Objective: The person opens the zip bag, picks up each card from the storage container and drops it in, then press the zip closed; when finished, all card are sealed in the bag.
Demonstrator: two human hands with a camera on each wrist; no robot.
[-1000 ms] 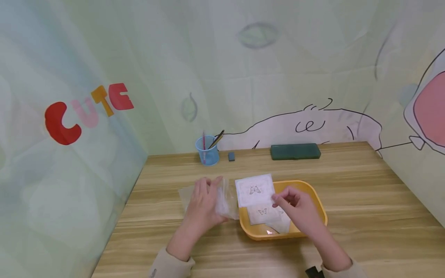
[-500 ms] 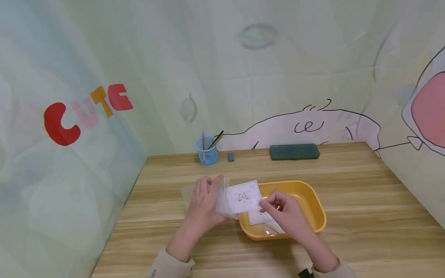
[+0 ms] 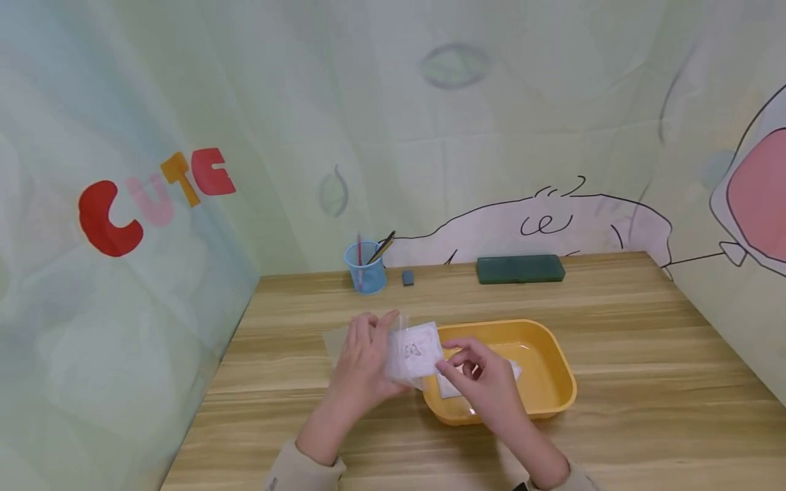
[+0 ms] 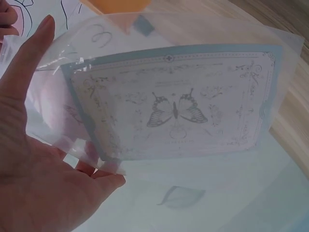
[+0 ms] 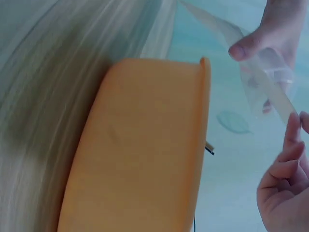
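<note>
Since a second ago, the butterfly card (image 3: 419, 350) has gone left from above the yellow tray (image 3: 546, 402) into the clear bag (image 3: 398, 354). Left hand (image 3: 362, 365) grips the bag, thumb and fingers curled round its edge; left wrist view shows card mostly inside the plastic. Right hand (image 3: 482, 382) pinches the card's near corner, above the tray's left end. More cards (image 3: 512, 372) lie in tray. Blue cup (image 3: 365, 267), small eraser (image 3: 408, 277), green case (image 3: 520, 268) line the desk (image 3: 645, 382) back edge.
</note>
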